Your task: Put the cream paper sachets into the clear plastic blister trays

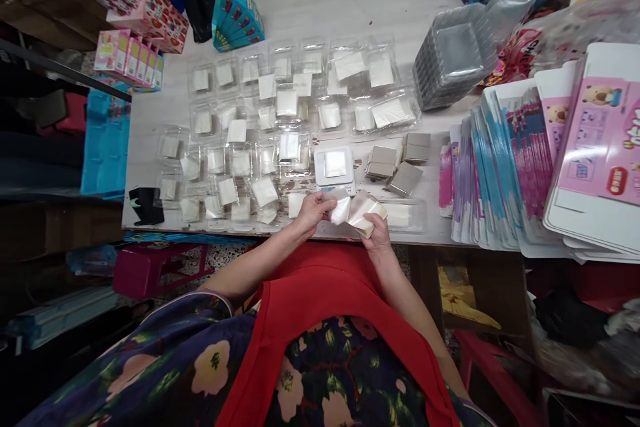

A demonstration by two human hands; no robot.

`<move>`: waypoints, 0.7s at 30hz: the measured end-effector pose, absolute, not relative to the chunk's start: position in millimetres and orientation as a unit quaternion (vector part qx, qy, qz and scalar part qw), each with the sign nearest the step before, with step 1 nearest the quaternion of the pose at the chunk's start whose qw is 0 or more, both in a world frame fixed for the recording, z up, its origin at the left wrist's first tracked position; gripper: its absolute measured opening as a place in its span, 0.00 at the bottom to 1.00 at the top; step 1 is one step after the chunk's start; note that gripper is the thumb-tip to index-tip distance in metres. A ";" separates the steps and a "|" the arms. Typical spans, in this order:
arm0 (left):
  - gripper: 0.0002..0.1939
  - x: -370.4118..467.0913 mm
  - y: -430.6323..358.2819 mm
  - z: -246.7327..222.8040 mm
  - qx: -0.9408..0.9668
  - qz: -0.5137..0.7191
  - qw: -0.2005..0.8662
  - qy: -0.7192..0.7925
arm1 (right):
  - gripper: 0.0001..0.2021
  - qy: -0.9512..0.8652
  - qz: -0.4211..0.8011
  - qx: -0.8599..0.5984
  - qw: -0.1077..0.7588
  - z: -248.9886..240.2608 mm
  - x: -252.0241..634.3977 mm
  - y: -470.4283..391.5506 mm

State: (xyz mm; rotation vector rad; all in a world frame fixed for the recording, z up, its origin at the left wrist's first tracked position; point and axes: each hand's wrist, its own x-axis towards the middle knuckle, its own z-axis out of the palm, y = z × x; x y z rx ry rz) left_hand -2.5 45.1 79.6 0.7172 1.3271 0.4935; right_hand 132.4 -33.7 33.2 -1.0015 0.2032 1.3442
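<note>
My left hand [315,210] pinches a small stack of translucent film sleeves [341,207] between thumb and fingers. Close beside it, my right hand [377,232] is closed around a thicker stack of pale film sleeves [367,211], slightly fanned. Just beyond both hands is a small white digital scale [345,180], with a white packet [335,163] lying on its plate. Right of the scale sit several greyish banded blocks [381,161]. A clear tray [417,215] holding pale sleeves lies past my right hand.
Rows of clear plastic trays [241,161] with white packets cover the table's left and middle. Nested clear trays [445,57] stand at the right, near upright printed cards [500,160] and pink cards [595,147]. Toy boxes [237,10] stand at the back left.
</note>
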 end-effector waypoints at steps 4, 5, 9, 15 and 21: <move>0.12 -10.4 67.0 76.5 0.347 0.231 0.660 0.625 | 0.24 0.091 0.603 -0.427 0.668 37.4 144.0 -37.0; 0.11 -11.9 75.4 75.0 0.356 0.229 0.646 0.635 | 0.23 0.094 0.604 -0.424 0.668 38.0 147.1 -38.0; 0.07 -8.4 116.1 64.3 0.397 0.186 0.620 0.651 | 0.23 0.114 0.604 -0.413 0.672 38.8 156.9 -41.7; 0.03 22.2 164.5 30.9 0.503 0.113 0.586 0.626 | 0.21 0.101 0.611 -0.424 0.660 38.9 160.9 -47.9; 0.04 33.7 179.3 6.8 0.658 0.040 0.370 0.655 | 0.24 0.120 0.619 -0.427 0.648 39.9 159.6 -54.6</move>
